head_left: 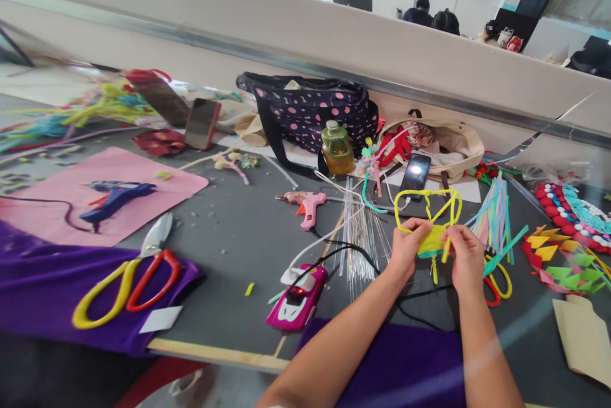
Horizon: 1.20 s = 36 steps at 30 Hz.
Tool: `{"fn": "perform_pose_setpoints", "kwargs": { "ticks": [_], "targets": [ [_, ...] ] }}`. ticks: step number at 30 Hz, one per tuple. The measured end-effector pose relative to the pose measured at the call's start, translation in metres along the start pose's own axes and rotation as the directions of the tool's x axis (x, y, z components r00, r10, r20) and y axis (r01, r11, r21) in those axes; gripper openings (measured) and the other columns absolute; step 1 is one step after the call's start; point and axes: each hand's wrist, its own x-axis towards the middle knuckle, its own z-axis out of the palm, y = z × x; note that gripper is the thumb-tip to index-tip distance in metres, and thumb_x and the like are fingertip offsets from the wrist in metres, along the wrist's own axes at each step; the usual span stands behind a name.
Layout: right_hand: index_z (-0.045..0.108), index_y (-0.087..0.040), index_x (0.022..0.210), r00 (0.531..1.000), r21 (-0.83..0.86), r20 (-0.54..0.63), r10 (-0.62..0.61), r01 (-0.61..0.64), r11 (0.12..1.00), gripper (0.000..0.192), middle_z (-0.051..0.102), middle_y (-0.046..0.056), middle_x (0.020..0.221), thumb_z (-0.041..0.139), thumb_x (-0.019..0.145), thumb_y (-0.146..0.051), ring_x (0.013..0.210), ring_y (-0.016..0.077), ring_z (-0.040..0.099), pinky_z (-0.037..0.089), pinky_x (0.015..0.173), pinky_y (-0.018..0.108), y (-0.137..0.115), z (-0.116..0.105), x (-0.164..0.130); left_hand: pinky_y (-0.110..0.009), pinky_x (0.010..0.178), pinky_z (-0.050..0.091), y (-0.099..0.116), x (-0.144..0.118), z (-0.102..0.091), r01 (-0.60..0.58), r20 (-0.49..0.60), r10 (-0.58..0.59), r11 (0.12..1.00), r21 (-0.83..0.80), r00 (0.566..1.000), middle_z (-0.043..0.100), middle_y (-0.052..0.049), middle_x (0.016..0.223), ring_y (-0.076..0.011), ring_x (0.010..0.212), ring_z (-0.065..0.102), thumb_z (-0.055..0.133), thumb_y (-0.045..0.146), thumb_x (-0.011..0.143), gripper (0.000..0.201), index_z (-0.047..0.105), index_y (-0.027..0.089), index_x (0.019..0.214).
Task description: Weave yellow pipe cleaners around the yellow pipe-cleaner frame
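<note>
My left hand [409, 244] and my right hand [464, 256] hold a yellow pipe-cleaner frame [428, 209] just above the dark table [238, 242]. The frame is a bent loop of yellow stems with a yellow and teal woven patch [431, 242] at its lower end. My left fingers pinch the left side of that patch. With my right fingers I grip a yellow stem at its right side. A bundle of pastel pipe cleaners [494, 214] lies right of my hands.
Thin wire rods [359, 230], a pink glue gun [309, 207], a pink car-shaped power strip [298, 298] and scissors [128, 277] lie to the left. A spotted bag [308, 112], bottle [337, 148] and phone [415, 171] stand behind. Colourful paper craft [568, 249] sits at the right.
</note>
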Motion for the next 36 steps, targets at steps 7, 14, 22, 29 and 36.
{"fn": "perform_pose_setpoints", "kwargs": {
  "ticks": [7,14,22,29,36],
  "targets": [
    [0.067,-0.021,0.074,0.983,-0.428,0.146,-0.109,0.162,0.889,0.031,0.064,0.001,0.062,0.056,0.084,-0.048,0.056,0.015,0.055,0.042,0.055,0.025,0.008,0.004,-0.006,-0.023,0.049,0.04,0.004,-0.003,0.002,0.055,0.05,-0.051,0.995,-0.077,0.997,0.06,0.0,0.056,-0.0095,0.048,0.051,0.083,0.032,0.054,0.027,0.068,0.013,0.065],
    [0.066,-0.022,0.076,0.943,-0.74,0.214,-0.253,0.326,0.588,0.029,0.062,0.001,0.058,0.049,0.09,-0.04,0.052,0.0156,0.054,0.032,0.053,0.025,0.01,0.007,-0.013,-0.021,0.052,0.04,0.005,-0.002,0.002,0.079,0.084,-0.069,0.99,-0.113,0.994,0.06,0.001,0.059,-0.0082,0.052,0.052,0.082,0.028,0.054,0.023,0.066,0.014,0.062],
    [0.066,-0.022,0.086,0.906,-0.842,0.309,-0.288,0.402,0.36,0.018,0.067,0.003,0.064,0.05,0.087,-0.029,0.053,0.0171,0.059,0.026,0.051,0.026,0.016,0.014,-0.017,-0.021,0.048,0.04,0.006,-0.002,0.001,0.097,0.173,-0.083,0.992,-0.076,0.981,0.055,0.004,0.052,-0.0081,0.045,0.048,0.082,0.036,0.057,0.03,0.06,0.015,0.063],
    [0.068,-0.023,0.08,0.91,-0.649,0.344,-0.232,0.408,0.642,0.022,0.067,0.001,0.069,0.053,0.089,-0.035,0.058,0.014,0.057,0.037,0.057,0.024,0.006,0.008,-0.012,-0.02,0.051,0.04,0.005,0.002,-0.001,0.075,0.078,-0.069,0.994,-0.08,0.995,0.061,0.001,0.056,-0.008,0.05,0.052,0.083,0.027,0.053,0.025,0.065,0.014,0.062],
    [0.068,-0.018,0.089,0.902,-0.428,-0.207,-0.378,0.264,0.864,0.028,0.065,0.005,0.085,0.063,0.081,-0.045,0.072,0.0153,0.057,0.045,0.064,0.026,0.01,-0.02,0.015,-0.024,0.054,0.045,0.004,0.0,0.0,0.201,0.118,-0.195,0.979,-0.038,0.974,0.066,-0.003,0.058,-0.013,0.052,0.059,0.085,0.027,0.049,0.026,0.068,0.012,0.062]
  ]
}}
